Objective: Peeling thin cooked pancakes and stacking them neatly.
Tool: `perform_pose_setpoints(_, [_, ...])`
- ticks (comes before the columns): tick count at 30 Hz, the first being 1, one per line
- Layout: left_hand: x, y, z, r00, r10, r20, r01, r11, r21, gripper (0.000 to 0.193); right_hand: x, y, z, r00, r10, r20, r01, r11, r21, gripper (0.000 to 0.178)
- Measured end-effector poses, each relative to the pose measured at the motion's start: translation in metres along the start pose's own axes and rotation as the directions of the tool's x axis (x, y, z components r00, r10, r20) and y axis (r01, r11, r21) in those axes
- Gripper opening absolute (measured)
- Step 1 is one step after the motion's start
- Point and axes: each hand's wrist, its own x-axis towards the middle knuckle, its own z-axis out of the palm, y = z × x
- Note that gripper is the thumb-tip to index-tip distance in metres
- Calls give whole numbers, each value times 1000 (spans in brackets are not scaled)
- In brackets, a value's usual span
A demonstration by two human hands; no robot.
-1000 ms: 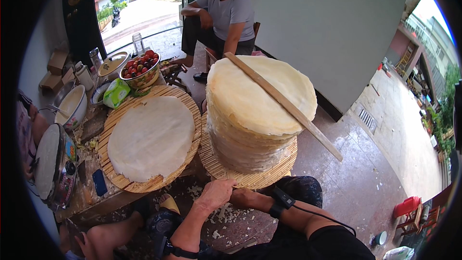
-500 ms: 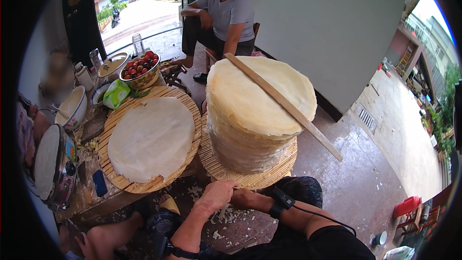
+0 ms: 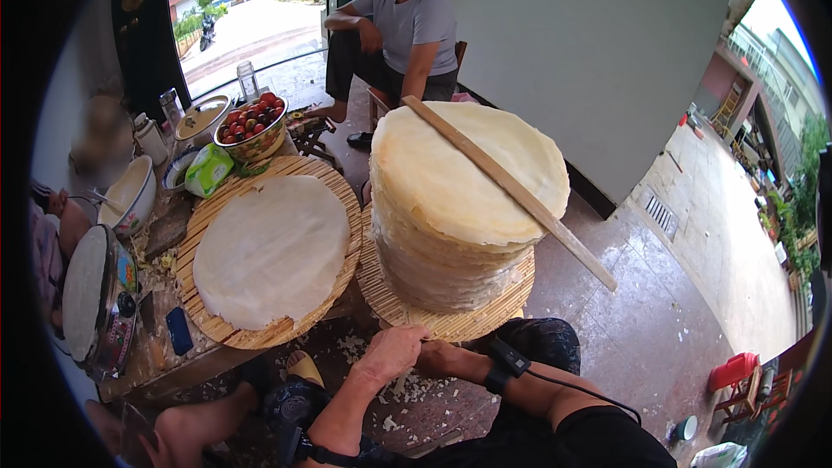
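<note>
My left hand [image 3: 392, 355] is closed, its fingertips drawn together at the front edge of a round slatted mat [image 3: 459, 326]. Against it sits my right hand [image 3: 440, 359], also closed, with its fingers partly hidden. Whatever lies between the fingers is too small to make out. Just beyond both hands, a tall stack of thin round flatbreads [image 3: 468, 175] stands on that mat. Across its top a flat wooden stick [image 3: 507, 186] lies at a slant, one end jutting out to the right. Left of the stack, a single pale flatbread [image 3: 270, 251] rests on another slatted mat [image 3: 201, 295].
A round griddle [image 3: 85, 295] stands at the left beside a person, with a batter bowl [image 3: 130, 195] behind it. A phone [image 3: 178, 331] and a bowl of red fruit [image 3: 253, 128] are on the low table. Another person [image 3: 412, 39] sits beyond the stack. Crumbs litter the floor.
The arm of the person at the left edge has shifted slightly beside the griddle. My hands, the stack and the stick stay where they were.
</note>
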Motion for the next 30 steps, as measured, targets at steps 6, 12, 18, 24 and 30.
perform_pose_setpoints(6, [-8, -6, 4, 1000, -24, -5, 24, 1000, -5, 23, 7, -7, 2, 997, -78, 29, 80, 993, -84, 14])
perform_pose_setpoints(12, [2, -2, 9, 998, -30, 59, 29, 999, 16, 24, -1, 4, 9, 905, 154, 396, -140, 988, -64, 23])
perform_pose_setpoints(18, [2, -5, 10, 997, -19, 71, 17, 1000, 25, 23, -4, 8, 18, 965, 81, 251, -72, 996, -48, 19])
perform_pose_setpoints(24, [-2, -3, 5, 995, -47, 86, 47, 999, -2, 23, -2, 5, 14, 972, 93, 218, -95, 995, -2, 18])
perform_pose_setpoints(30, [4, 3, 3, 997, -26, 75, 26, 1000, -3, 22, -13, 13, 26, 983, 76, 165, -58, 992, -111, 19])
